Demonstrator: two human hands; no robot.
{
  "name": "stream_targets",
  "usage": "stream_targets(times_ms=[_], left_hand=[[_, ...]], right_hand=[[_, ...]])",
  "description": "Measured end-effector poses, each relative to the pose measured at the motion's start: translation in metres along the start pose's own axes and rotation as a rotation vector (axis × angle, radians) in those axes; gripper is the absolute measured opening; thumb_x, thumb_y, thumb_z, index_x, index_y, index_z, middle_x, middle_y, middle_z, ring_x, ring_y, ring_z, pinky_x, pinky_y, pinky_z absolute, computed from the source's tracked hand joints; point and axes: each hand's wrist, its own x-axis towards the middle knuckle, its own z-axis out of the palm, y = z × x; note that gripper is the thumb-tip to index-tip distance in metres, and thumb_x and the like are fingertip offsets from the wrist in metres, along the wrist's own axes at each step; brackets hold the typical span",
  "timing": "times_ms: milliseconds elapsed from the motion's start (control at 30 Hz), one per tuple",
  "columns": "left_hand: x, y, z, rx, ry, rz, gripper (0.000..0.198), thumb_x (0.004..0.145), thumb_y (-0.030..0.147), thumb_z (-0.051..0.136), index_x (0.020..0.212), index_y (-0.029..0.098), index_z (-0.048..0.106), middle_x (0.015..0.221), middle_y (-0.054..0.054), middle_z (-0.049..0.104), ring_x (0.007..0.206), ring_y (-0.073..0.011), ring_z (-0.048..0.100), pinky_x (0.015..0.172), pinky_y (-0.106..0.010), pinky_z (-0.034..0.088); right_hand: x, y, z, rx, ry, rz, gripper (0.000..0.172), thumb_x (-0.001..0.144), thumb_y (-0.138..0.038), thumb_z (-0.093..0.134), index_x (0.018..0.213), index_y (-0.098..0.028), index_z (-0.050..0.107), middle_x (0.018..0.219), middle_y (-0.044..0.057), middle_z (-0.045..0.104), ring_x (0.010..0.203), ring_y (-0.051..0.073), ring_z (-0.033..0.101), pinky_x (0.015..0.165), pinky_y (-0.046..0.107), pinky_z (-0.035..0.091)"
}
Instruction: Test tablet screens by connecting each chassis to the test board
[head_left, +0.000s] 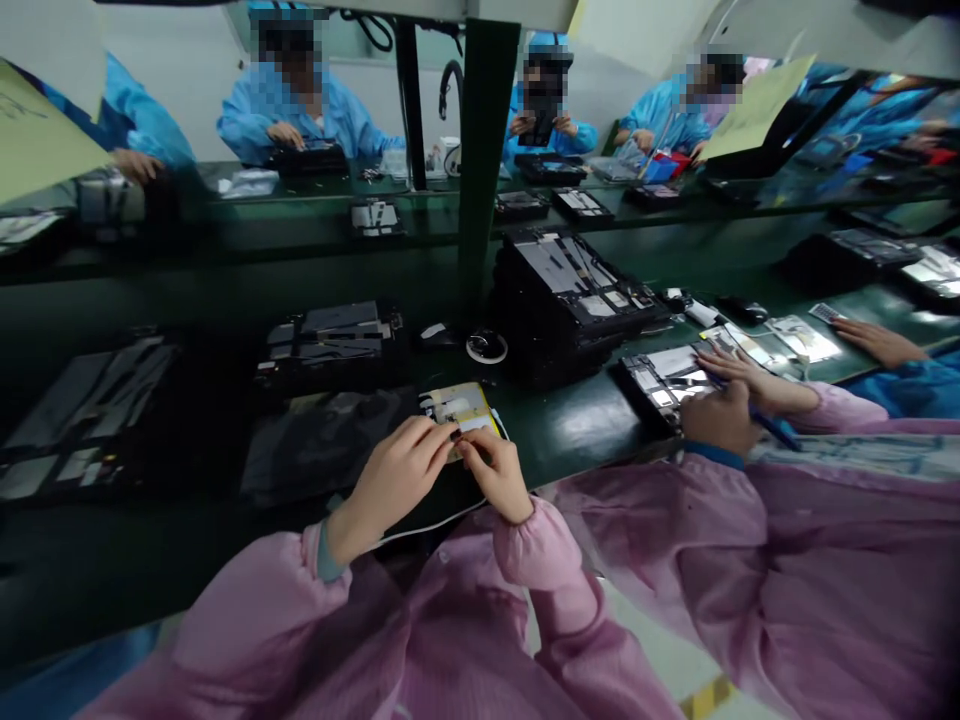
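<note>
My left hand [397,480] and my right hand [501,472] meet over the near part of a flat, pale piece with a yellow edge [463,400], perhaps a circuit part. The fingertips of both are pinched together. A tiny dark bit shows between them, too small to name. A white cable [435,527] runs beneath my wrists. Left of my hands lies a flat dark panel [322,450], wrapped or covered in something film-like. The underside of the pale piece is hidden.
A tall stack of opened tablet-like devices [562,270] stands behind to the right, with a white tape ring [487,347] beside it. More opened devices [330,335] lie left. At right, a co-worker's hands [724,410] work on another device [660,385]. A green post [484,150] rises ahead.
</note>
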Motion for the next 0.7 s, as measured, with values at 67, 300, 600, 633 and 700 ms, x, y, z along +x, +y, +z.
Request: stream_targets(times_ms=[67,300,600,633,700], left_hand=[[0.003,-0.005,-0.003,0.019,-0.074,0.06,0.023,0.096,0.021,0.041,0.111,0.016,0.058,0.094,-0.008,0.063,0.088,-0.0202,0.06,0.08,-0.034,0.053],[-0.004,-0.013,-0.002,-0.11,-0.249,0.037,0.018,0.091,0.011,0.039,0.096,0.018,0.055,0.092,-0.006,0.062,0.086,-0.0188,0.06,0.081,-0.034,0.051],[-0.025,-0.008,0.012,-0.117,-0.156,-0.122,0.03,0.082,0.006,0.041,0.106,0.019,0.054,0.088,-0.004,0.062,0.082,-0.0175,0.061,0.078,-0.03,0.052],[-0.025,-0.011,0.008,-0.147,-0.173,-0.134,0.036,0.084,0.009,0.043,0.118,0.02,0.051,0.088,-0.003,0.063,0.079,-0.0165,0.062,0.075,-0.029,0.052],[-0.018,-0.021,-0.005,-0.172,-0.18,-0.171,0.045,0.089,0.017,0.044,0.134,0.022,0.042,0.087,-0.001,0.065,0.075,-0.0156,0.061,0.071,-0.027,0.05]], right_hand=[[-0.001,-0.004,0.002,-0.097,-0.006,-0.085,0.02,0.09,-0.026,0.05,0.081,-0.02,0.066,0.066,0.001,0.057,0.066,0.015,0.053,0.062,0.026,0.041],[-0.002,-0.008,0.005,-0.343,-0.14,-0.314,0.02,0.088,-0.016,0.047,0.076,-0.02,0.062,0.069,0.003,0.06,0.071,0.017,0.05,0.067,0.028,0.04],[-0.007,-0.006,0.008,-0.477,-0.243,-0.345,0.022,0.089,-0.021,0.046,0.079,-0.019,0.066,0.078,0.007,0.064,0.079,0.02,0.05,0.075,0.033,0.041],[-0.006,-0.004,0.003,-0.414,-0.228,-0.316,0.024,0.09,-0.022,0.045,0.08,-0.019,0.067,0.082,0.007,0.065,0.083,0.02,0.052,0.078,0.033,0.042],[-0.002,-0.001,-0.01,-0.233,-0.155,-0.223,0.033,0.093,-0.023,0.038,0.082,-0.02,0.069,0.095,0.007,0.067,0.092,0.02,0.055,0.084,0.034,0.043]])
